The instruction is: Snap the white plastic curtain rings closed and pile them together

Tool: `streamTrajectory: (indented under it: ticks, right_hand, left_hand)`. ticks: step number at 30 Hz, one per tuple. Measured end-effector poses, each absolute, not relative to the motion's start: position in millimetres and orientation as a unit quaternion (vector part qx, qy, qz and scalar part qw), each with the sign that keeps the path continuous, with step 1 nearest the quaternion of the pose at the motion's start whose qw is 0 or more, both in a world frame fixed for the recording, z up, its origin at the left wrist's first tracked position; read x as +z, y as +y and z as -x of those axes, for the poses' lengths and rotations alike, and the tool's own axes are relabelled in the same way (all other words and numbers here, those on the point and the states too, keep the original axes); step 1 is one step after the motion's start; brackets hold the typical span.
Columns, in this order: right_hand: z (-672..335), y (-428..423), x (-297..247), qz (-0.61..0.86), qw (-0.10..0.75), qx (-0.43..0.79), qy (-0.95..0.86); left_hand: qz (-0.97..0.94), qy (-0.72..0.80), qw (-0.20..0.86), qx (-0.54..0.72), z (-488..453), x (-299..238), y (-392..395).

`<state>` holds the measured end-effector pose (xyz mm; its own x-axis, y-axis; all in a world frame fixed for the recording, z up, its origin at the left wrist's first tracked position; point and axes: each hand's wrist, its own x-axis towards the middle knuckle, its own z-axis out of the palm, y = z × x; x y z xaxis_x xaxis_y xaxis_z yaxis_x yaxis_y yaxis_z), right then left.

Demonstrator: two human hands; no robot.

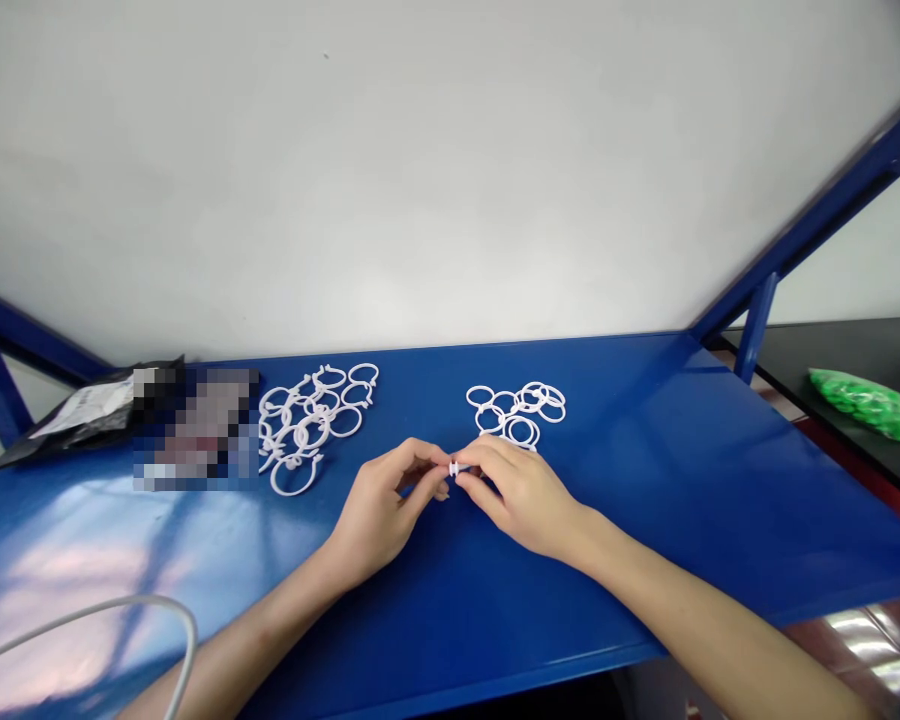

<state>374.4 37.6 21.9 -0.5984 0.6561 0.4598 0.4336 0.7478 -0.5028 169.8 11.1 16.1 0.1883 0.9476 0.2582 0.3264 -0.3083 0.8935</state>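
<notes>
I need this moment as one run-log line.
left hand: grip on small white piece | right hand: grip on same piece | white rings: two groups on blue table

The left hand (pixel 381 510) and right hand (pixel 529 490) are partly covering the white part (pixel 454 468). The flat item (pixel 206 420) is appearing pixelated. Frame edges are cutting off the cable (pixel 139 600).

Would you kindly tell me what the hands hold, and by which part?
The left hand and right hand pinch a small white piece from opposite sides; the exact part is unclear.
</notes>
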Motion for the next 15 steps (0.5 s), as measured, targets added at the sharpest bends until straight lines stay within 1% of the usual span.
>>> streamTrajectory:
  ticks: [3, 6, 10, 15]
  right_hand:
    - [-374, 36, 23, 0.303, 0.337, 0.162, -0.877]
    - [-373, 35, 20, 0.305, 0.340, 0.127, -0.880]
    - [-372, 32, 14, 0.308, 0.312, 0.060, -0.897]
    - [-372, 28, 9, 0.295, 0.273, 0.029, -0.915]
  left_hand:
    - [-0.688, 0.452, 0.353, 0.445, -170, 17, 10]
    - [-0.700, 0.437, 0.344, 0.448, -169, 15, 11]
    - [-0.712, 0.430, 0.328, 0.448, -169, 11, 12]
    - [-0.744, 0.419, 0.247, 0.457, -172, 7, 8]
